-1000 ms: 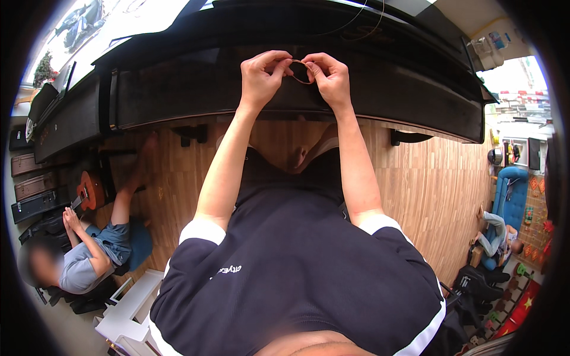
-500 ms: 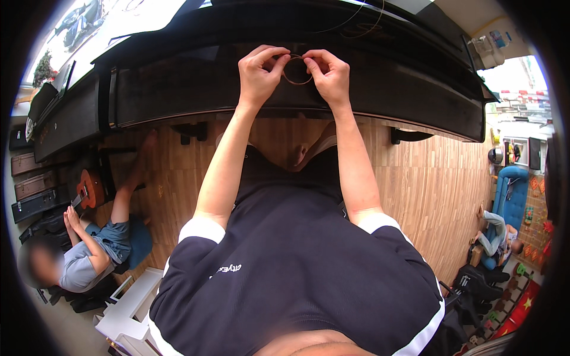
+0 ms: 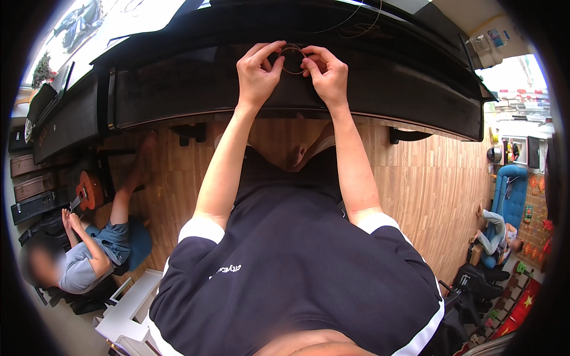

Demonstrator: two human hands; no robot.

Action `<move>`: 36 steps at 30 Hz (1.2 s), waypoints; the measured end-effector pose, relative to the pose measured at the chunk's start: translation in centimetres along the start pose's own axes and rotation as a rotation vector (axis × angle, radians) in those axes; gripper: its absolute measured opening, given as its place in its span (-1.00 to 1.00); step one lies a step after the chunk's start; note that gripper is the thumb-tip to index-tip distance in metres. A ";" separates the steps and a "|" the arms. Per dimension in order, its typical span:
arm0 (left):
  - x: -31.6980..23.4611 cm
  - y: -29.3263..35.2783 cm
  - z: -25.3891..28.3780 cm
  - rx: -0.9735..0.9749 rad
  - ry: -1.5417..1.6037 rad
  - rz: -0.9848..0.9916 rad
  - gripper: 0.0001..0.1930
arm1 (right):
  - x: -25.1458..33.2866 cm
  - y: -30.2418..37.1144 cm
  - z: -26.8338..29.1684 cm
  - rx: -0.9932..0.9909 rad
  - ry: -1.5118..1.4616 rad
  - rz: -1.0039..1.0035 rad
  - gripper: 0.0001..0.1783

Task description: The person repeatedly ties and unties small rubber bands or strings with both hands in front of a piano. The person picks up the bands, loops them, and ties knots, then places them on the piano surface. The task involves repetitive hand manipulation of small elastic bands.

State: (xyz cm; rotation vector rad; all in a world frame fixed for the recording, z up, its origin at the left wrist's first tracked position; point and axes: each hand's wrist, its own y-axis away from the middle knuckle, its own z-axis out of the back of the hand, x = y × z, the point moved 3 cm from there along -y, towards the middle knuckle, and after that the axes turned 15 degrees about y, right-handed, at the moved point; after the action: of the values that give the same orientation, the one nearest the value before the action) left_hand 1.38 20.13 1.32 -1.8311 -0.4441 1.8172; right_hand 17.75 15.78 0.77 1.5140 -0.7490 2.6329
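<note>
A thin copper-coloured loop, like a coil of wire or string, is held up in front of a dark upright piano. My left hand pinches its left side between thumb and fingers. On the opposite side, the thumb and fingertips of my right hand are closed on the same loop. Both hands are above the piano's front part, with the forearms stretched forward. Whether the loop is one strand or several turns is hard to tell.
More thin wire curls across the piano top. At the left, a seated person is near a small guitar and dark cases. Another person sits by a blue sofa at right. A white stand is at lower left.
The loop has risen slightly and looks tilted differently between my hands. My left fingers have shifted up along its edge. The seated person's hands at left have moved a little.
</note>
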 end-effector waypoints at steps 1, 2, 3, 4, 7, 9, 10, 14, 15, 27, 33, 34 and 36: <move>0.1 0.0 0.0 -0.007 -0.005 -0.004 -0.67 | 0.0 0.0 0.0 0.005 0.004 -0.001 -0.83; 0.1 0.0 0.0 -0.013 -0.009 -0.008 -0.67 | 0.0 0.0 0.0 0.010 0.008 -0.002 -0.83; 0.2 0.1 0.0 -0.018 -0.014 -0.013 -0.68 | -0.1 0.0 -0.1 0.015 0.011 0.000 -0.83; 0.4 0.1 0.0 -0.020 -0.017 -0.013 -0.69 | -0.1 0.0 -0.1 0.021 0.014 0.003 -0.84; 0.6 0.1 0.0 -0.025 -0.023 -0.008 -0.72 | -0.2 0.0 -0.2 0.024 0.022 0.008 -0.86; 0.4 0.1 0.0 -0.027 -0.021 0.000 -0.75 | -0.2 -0.1 -0.2 0.021 0.041 0.012 -0.87; 0.5 0.2 0.0 -0.018 -0.018 -0.010 -0.75 | 0.1 -0.1 -0.1 0.019 0.058 0.015 -0.87; 0.8 0.1 -0.2 0.013 -0.027 -0.033 -0.79 | 0.0 -0.2 -0.1 0.000 0.194 0.102 -0.87; 0.8 0.2 -0.3 0.019 -0.034 -0.035 -0.79 | -0.2 -0.2 -0.2 0.009 0.183 0.092 -0.87; 0.9 0.1 0.1 0.029 0.219 0.142 -0.80 | -0.3 -0.1 -0.2 -0.082 0.023 -0.010 -0.84; 1.9 0.1 0.2 0.069 0.378 0.195 -0.81 | -0.4 -0.2 -0.2 -0.090 0.019 -0.017 -0.85; 2.0 0.2 0.3 0.084 0.369 0.214 -0.82 | -0.3 -0.2 -0.2 -0.091 0.022 -0.013 -0.85; 1.9 0.3 0.3 0.114 0.350 0.253 -0.82 | -0.3 -0.2 -0.1 -0.091 0.027 -0.006 -0.85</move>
State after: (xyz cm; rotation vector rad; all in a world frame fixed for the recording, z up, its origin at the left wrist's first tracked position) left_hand 1.12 21.02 -0.35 -2.1429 0.0209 1.5872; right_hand 17.86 16.06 0.54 1.4519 -0.8483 2.5711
